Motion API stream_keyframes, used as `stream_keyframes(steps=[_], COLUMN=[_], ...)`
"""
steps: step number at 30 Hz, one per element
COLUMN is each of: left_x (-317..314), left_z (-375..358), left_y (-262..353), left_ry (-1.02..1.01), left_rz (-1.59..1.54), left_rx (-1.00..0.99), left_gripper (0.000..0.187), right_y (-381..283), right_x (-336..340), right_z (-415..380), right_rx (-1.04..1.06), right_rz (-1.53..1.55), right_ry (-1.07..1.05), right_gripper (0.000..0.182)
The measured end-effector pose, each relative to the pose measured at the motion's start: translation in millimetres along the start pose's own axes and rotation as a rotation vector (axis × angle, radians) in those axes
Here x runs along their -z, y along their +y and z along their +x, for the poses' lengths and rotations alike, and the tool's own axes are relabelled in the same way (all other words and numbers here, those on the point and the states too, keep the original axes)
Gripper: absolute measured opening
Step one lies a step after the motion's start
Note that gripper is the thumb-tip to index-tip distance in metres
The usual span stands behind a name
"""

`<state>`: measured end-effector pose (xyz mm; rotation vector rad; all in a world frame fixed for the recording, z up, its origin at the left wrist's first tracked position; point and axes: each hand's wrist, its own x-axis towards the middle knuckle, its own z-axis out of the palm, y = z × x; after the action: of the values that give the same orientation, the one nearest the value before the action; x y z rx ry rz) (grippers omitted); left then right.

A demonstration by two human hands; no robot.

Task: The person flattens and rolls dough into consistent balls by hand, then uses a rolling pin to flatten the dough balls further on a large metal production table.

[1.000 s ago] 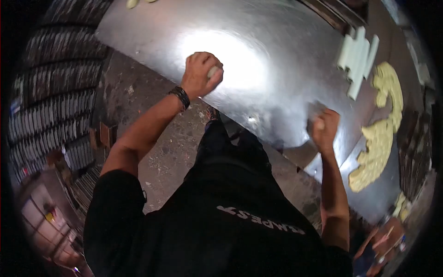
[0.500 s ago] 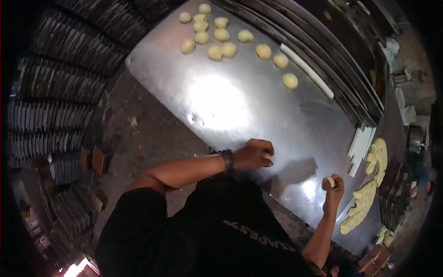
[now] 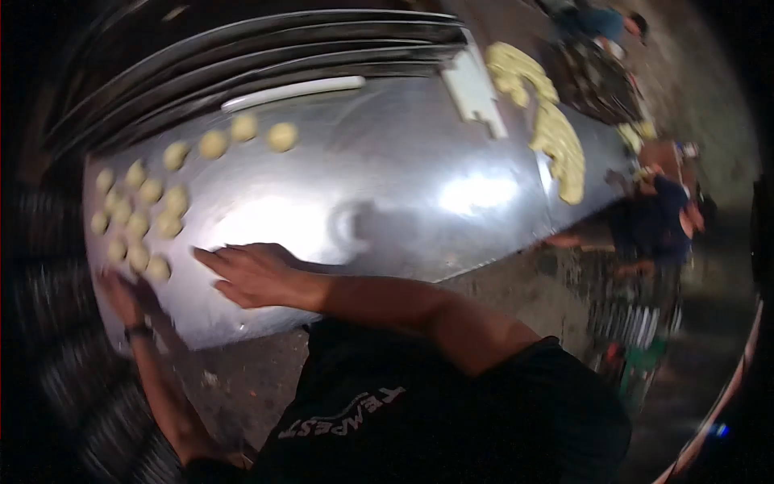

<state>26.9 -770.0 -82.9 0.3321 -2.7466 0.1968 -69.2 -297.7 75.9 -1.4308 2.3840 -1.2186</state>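
Observation:
Several round dough balls lie in a cluster at the left end of the metal table. My left hand, with a dark band at the wrist, is at the table's left edge, just below the nearest balls. Its fingers are extended and somewhat blurred. To the right of the cluster, my right hand hovers over the table with its fingers apart and nothing in them. Four or fewer balls stand in a looser row near the back, the rightmost one apart from the cluster.
Behind the balls lies a white rod beside stacked dark trays. A notched white board and a long mass of dough are at the right. Two other people are beyond the table's right side.
The view has swung toward the table's left end. Both hands have moved near the dough balls. My right hand has let go of its dough piece, and my left hand has opened.

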Motion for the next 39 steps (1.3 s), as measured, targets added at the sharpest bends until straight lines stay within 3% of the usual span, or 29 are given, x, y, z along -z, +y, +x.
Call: stream_keyframes(steps=[1,2,3,4,5,7,8,10,11,13,15,17,18,20,22,24,25,27,29,30,31,32,34,37,38,39], left_x=[-8,82,106,122,130,144,154,182,186,199,211,225,237,258,272,290,299,309,309,305,300,299,295,278,287,289], left_z=[-16,6,9,5,4,1,3,12,13,7,4,7,12,22,30,30,27,12,-7,-15,-22,-30,-43,-45,-36,-33], left_y=[-1,90,121,140,166,218,245,313,336,385,442,505,542,608,661,708,729,760,784,794,804,813,827,827,822,811], left_ry=[0.128,0.203,0.213,0.227,0.254,0.257,0.239,0.233,0.242,0.221,0.185,0.084,0.050,-0.047,-0.190,-0.351,-0.414,-0.639,-0.926,-1.068,-1.167,-1.241,-1.233,-0.819,-0.830,-0.771], left_rz=[-0.310,-0.691,-0.712,-0.731,-0.814,-0.916,-0.935,-0.986,-1.020,-1.053,-1.146,-1.357,-1.434,-1.535,-1.786,-1.962,-2.008,-1.962,-1.741,-1.654,-1.601,-1.585,-1.760,-1.846,-1.857,-1.814], left_rx=[0.105,0.551,0.569,0.590,0.603,0.585,0.548,0.512,0.471,0.453,0.528,0.590,0.531,0.526,0.453,0.332,0.273,0.273,0.216,0.190,0.129,0.220,0.466,0.406,0.475,0.395], left_gripper=[0.046,0.046,0.046,0.046,0.045,0.043,0.042,0.039,0.037,0.035,0.031,0.025,0.027,0.030,0.025,0.023,0.020,0.022,0.028,0.030,0.038,0.043,0.040,0.036,0.033,0.027], right_y=[12,29,90,69,104,127,120,139,152,174,203,228,227,259,302,312,308,292,228,166,128,107,97,85,74,73], right_x=[27,49,43,104,134,210,251,319,347,394,423,438,447,444,435,421,411,378,339,349,349,343,320,321,346,364], right_z=[-37,-77,-137,-160,-225,-332,-369,-461,-500,-563,-596,-602,-588,-581,-556,-569,-588,-624,-613,-571,-544,-520,-489,-449,-441,-435], right_rx=[-0.086,-0.287,0.037,-0.841,-0.750,-1.019,-1.030,-1.281,-1.467,-1.583,-1.773,-2.002,-1.897,-1.807,-1.586,-1.244,-1.020,-0.769,-0.793,-0.831,-0.853,-0.864,-0.656,-0.748,-0.824,-0.893], right_rz=[0.092,0.204,-0.207,-0.065,-0.154,-0.033,-0.396,-0.793,-0.794,-0.829,-0.705,-0.428,-0.285,-0.467,-0.175,0.525,0.997,1.096,1.114,1.415,1.357,1.300,1.342,1.131,1.033,0.928], right_ry=[-0.003,-0.017,0.228,0.097,0.266,0.891,0.963,1.036,1.092,0.965,0.956,1.099,1.168,1.223,1.958,2.189,1.997,1.446,1.220,1.300,1.199,1.096,0.829,0.435,0.342,0.240], right_gripper=[0.041,0.041,0.034,0.017,0.017,0.015,0.017,0.029,0.035,0.044,0.057,0.072,0.076,0.066,0.049,0.031,0.024,0.029,0.043,0.051,0.054,0.057,0.056,0.046,0.042,0.038])
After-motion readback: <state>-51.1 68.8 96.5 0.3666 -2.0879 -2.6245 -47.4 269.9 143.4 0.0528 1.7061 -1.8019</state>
